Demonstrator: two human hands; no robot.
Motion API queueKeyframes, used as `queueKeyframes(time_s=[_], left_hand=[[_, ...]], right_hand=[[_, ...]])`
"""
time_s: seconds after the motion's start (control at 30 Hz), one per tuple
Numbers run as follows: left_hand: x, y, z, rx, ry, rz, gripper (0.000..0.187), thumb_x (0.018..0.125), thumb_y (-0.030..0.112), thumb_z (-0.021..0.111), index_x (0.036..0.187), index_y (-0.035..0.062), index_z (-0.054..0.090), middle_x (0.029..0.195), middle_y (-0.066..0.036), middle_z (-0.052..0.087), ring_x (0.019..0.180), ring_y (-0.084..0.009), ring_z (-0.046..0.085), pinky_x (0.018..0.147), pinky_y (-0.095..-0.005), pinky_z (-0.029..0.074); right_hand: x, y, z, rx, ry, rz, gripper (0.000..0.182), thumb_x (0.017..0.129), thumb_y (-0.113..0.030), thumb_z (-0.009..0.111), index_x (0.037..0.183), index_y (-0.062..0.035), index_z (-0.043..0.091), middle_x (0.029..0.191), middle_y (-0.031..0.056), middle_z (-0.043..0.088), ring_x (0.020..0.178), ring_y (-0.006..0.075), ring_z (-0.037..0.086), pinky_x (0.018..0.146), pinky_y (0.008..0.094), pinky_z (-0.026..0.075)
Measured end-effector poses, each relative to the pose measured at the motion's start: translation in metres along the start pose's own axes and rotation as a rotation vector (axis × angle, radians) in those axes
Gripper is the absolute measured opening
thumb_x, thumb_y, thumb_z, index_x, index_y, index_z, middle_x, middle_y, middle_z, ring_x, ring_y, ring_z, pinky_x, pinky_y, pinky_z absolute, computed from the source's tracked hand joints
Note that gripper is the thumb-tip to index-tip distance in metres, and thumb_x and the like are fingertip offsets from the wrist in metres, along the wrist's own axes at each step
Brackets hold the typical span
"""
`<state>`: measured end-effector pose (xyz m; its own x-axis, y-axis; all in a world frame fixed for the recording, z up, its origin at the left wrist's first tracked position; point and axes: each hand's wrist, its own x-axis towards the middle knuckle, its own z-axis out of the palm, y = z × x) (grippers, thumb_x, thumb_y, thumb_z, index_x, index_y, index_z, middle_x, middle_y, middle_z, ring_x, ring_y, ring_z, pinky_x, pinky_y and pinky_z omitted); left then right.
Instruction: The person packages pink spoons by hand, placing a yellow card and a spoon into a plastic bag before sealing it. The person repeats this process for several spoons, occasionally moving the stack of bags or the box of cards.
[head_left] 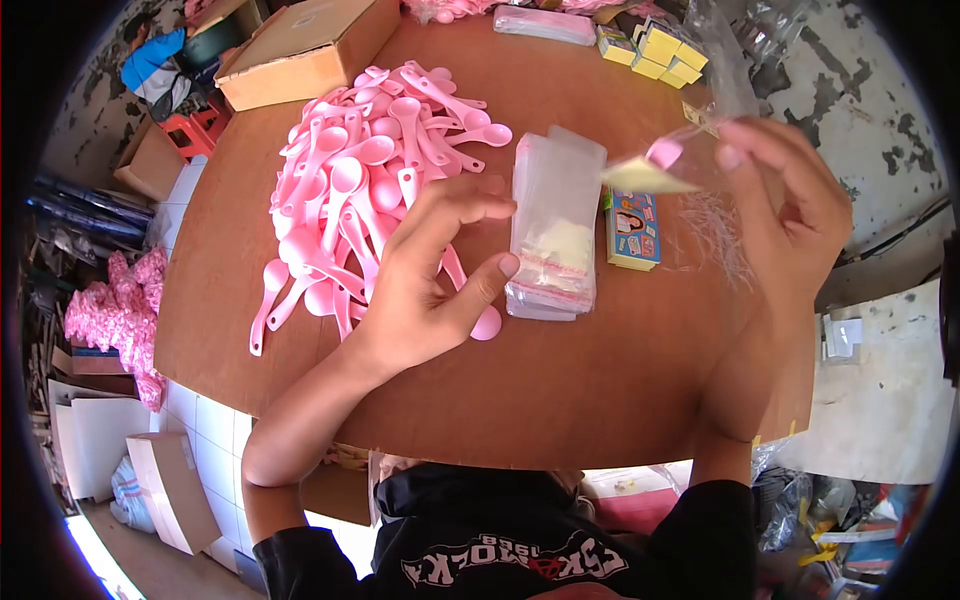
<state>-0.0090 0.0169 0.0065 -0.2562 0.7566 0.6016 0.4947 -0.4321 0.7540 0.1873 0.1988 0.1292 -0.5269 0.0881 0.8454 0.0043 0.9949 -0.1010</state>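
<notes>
Your left hand (pixel 430 270) has its fingers curved apart, empty, beside clear bags (pixel 560 195) at one o'clock; your right hand (pixel 785 200) pinches clear plastic (pixel 692 133) by a blurred yellow card (pixel 648 180) at two. Pink spoons (pixel 346 176) heap toward ten; the blue cards' (pixel 632 232) small lettering is illegible.

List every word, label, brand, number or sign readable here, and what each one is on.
Black shirt: large white lettering, upside down and warped, not surely readable; smaller digits with it, possibly "1968".
Blue printed card stack: picture and small labels, too small to read.
Yellow stacks at the table's far edge: any print too small to read.
Pale card by the right hand: blurred, nothing legible.
</notes>
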Motion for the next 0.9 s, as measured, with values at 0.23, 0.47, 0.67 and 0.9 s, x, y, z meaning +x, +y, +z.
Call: queueKeyframes(time_s=[0.23,0.47,0.67,0.9], left_hand=[[-0.006,0.004,-0.002,-0.56,-0.258,-0.277,0.034,0.095,0.023,0.061,0.118,-0.0011,0.057,0.109,-0.014,0.063,0.101,-0.0169,0.06,0.079,-0.0291,0.049],[-0.004,0.022,0.001,-0.638,-0.309,-0.394,0.038,0.096,0.022,0.061,0.121,-0.0052,0.055,0.102,-0.01,0.067,0.088,-0.0156,0.068,0.075,-0.027,0.056],[-0.004,0.012,0.004,-0.557,-0.255,-0.392,0.03,0.099,0.01,0.053,0.126,-0.0051,0.054,0.101,-0.005,0.066,0.088,-0.0061,0.059,0.073,-0.0201,0.048],[-0.009,0.014,0.014,-0.429,-0.179,-0.399,0.027,0.097,0.006,0.056,0.121,-0.0049,0.058,0.087,-0.004,0.069,0.077,-0.0049,0.059,0.065,-0.0238,0.049]], right_hand=[[-0.009,-0.048,0.014,0.763,-0.455,0.335,0.012,0.084,0.001,0.066,0.095,0.0032,0.071,0.088,0.0123,0.068,0.073,0.016,0.067,0.064,0.0259,0.051],[-0.026,-0.052,0.057,0.771,-0.473,0.412,0.011,0.084,-0.001,0.066,0.093,0.0015,0.071,0.08,0.0104,0.069,0.068,0.015,0.066,0.06,0.0251,0.052],[-0.027,-0.046,0.063,0.593,-0.424,0.304,0.009,0.084,-0.001,0.067,0.092,0.0008,0.07,0.078,0.0108,0.067,0.063,0.0182,0.065,0.056,0.028,0.05],[-0.029,-0.051,0.066,0.211,-0.392,0.089,0.01,0.075,-0.005,0.072,0.084,-0.0033,0.068,0.084,0.0053,0.06,0.072,0.0231,0.062,0.06,0.0344,0.049]])
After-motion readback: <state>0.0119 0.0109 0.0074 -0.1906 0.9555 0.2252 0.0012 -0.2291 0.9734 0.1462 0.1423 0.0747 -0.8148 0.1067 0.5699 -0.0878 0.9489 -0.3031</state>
